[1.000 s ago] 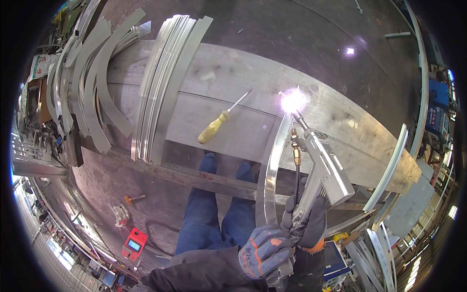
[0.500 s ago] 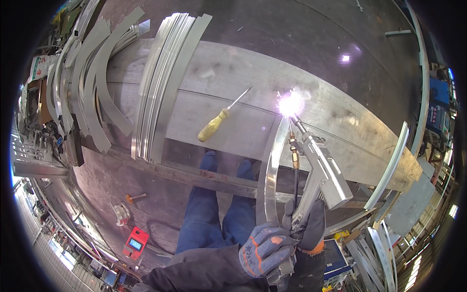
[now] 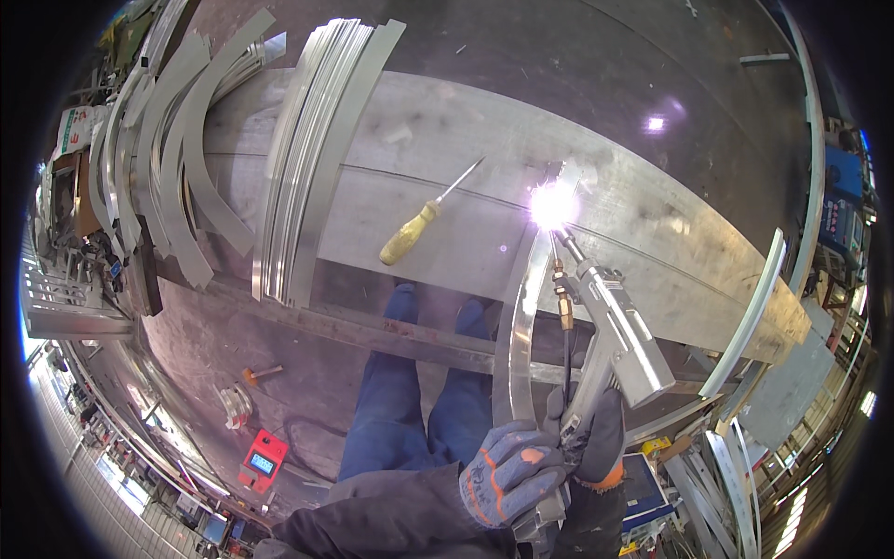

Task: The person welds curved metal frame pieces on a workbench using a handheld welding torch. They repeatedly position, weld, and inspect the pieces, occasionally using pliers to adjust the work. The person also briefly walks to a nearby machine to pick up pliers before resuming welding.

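My right hand (image 3: 598,438), in a dark glove, is closed around the handle of a silver welding torch (image 3: 622,328). A thin wire-feed tube with a brass fitting runs alongside its nozzle. At the torch tip a white-violet glare hides the point where it meets the far end of a curved metal strip (image 3: 518,359). My left hand (image 3: 512,473), in a grey-blue glove with orange marks, is closed around the strip's near end, right beside my right hand. Left of the glare, a screwdriver (image 3: 410,235) with a yellowish handle lies on the long metal plate (image 3: 447,121).
Stacked metal strips (image 3: 312,168) cross the plate at left, beside curved strips (image 3: 172,158). Another curved strip (image 3: 748,317) lies across its right end. A hammer (image 3: 261,374) and a red device with a display (image 3: 263,461) are at lower left. Strip offcuts (image 3: 708,484) lie lower right.
The torch tip and its glare have shifted slightly toward me along the strip. Both hands keep their grip, and the screwdriver stays in place.
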{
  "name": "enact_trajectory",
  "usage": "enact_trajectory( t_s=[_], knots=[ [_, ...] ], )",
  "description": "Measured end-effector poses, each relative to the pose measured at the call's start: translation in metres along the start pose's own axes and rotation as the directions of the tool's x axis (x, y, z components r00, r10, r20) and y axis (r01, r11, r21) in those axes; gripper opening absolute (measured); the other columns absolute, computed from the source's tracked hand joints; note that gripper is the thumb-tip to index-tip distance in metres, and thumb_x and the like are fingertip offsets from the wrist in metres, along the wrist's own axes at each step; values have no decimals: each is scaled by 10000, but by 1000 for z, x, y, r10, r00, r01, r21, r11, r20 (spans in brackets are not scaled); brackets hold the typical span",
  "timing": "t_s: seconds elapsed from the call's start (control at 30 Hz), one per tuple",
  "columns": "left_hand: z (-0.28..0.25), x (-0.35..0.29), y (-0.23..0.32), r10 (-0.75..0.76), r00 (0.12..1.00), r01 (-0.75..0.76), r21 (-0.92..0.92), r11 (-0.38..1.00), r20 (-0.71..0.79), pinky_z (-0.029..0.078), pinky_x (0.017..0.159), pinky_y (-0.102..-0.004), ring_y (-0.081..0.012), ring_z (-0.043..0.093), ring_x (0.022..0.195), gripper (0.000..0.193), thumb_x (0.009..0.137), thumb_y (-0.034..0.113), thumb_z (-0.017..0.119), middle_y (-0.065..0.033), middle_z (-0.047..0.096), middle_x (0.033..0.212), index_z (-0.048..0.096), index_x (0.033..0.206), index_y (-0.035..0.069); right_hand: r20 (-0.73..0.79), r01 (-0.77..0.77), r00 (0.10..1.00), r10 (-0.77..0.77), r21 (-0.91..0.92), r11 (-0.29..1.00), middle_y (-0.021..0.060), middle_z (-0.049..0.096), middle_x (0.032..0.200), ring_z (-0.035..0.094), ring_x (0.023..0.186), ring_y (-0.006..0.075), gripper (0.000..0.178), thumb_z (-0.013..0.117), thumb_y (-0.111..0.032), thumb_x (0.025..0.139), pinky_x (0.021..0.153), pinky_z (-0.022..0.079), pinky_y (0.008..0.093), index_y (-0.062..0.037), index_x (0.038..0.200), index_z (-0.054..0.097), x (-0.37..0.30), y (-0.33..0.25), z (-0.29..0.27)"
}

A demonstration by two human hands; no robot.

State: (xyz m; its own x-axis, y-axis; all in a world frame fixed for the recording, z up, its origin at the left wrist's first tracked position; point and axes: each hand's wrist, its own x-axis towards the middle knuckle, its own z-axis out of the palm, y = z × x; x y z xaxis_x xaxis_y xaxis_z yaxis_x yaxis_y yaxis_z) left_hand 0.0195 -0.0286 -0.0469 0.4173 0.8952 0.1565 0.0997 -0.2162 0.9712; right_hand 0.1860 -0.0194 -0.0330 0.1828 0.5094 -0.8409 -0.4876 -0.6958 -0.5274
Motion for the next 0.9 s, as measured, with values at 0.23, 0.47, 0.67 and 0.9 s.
enact_trajectory(
  t_s=[0.23, 0.47, 0.67, 0.9],
  knots=[
    [2, -1, -2, 12, 1000, -12, -37, 999, -4, 491, 958, -537, -369, 640, 1090, 529, 647, 214, 723, -142, 660, 1199, 692, 1145, 40, -31, -32, 999, 30, -68, 997, 81, 671, 919, 641, 741, 159, 641, 432, -585, 1075, 619, 521, 292, 19, 1173, 622, -8, 4, -7],
    [1, 3, -1, 6, 1000, -6, -41, 999, 1, 494, 960, -516, -349, 642, 1117, 514, 636, 177, 700, -130, 664, 1173, 697, 1130, 35, 34, -36, 999, 38, -62, 997, 84, 666, 955, 644, 784, 152, 644, 457, -597, 1065, 656, 526, 285, 19, 1182, 607, -10, 9, -16],
    [1, 5, 1, -8, 1000, 8, -42, 999, 13, 498, 946, -521, -345, 638, 1107, 462, 671, 176, 706, -135, 664, 1179, 693, 1110, 35, 53, -39, 998, 43, -68, 997, 94, 660, 1004, 641, 837, 160, 656, 457, -577, 1070, 691, 530, 298, -28, 1429, 470, -14, 14, -19],
    [-1, 10, 2, 1, 1000, 0, -29, 1000, 10, 492, 952, -490, -316, 635, 1112, 413, 683, 159, 731, -101, 656, 1134, 690, 1079, 49, -42, -28, 999, 24, -93, 995, 109, 675, 1034, 665, 880, 205, 608, 437, -526, 1088, 742, 556, 335, 12, 1359, 521, -22, 37, -40]
  ],
)
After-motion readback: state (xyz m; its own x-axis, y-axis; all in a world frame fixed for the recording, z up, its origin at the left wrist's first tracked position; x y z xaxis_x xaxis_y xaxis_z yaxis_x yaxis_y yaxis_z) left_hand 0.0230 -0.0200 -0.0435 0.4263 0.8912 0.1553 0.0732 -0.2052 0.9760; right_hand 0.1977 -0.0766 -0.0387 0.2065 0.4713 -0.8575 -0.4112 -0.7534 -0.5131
